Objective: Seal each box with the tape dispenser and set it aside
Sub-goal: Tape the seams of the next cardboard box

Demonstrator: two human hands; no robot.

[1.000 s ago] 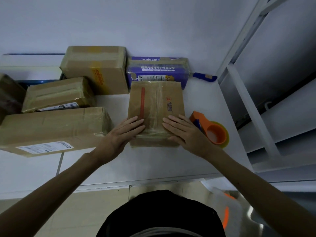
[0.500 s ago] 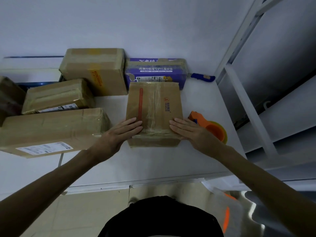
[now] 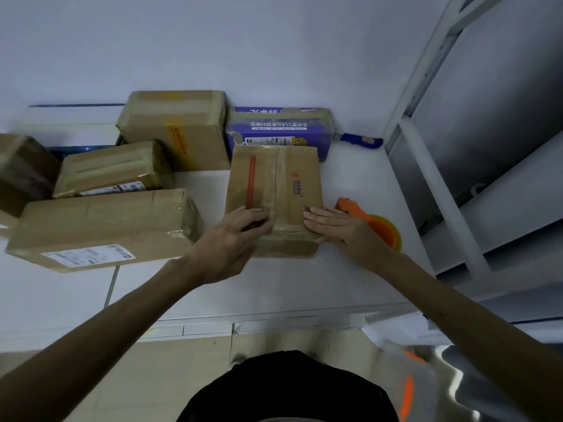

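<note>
Fingers point(image 3: 259, 219) flat, holding nothing: our left hand point(image 3: 231, 242) and right hand point(image 3: 344, 229) press the near end of the taped brown cardboard box point(image 3: 292, 178), lying lengthwise away from us toward the white bench point(image 3: 359, 178)'s right edge. The orange tape dispenser point(image 3: 382, 233) is just beside the right hand.

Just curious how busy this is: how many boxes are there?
6. The middle box; a purple box behind it; a tall box at the back; a long box, a small box and a cut-off box at left. Others may be hidden.
</note>
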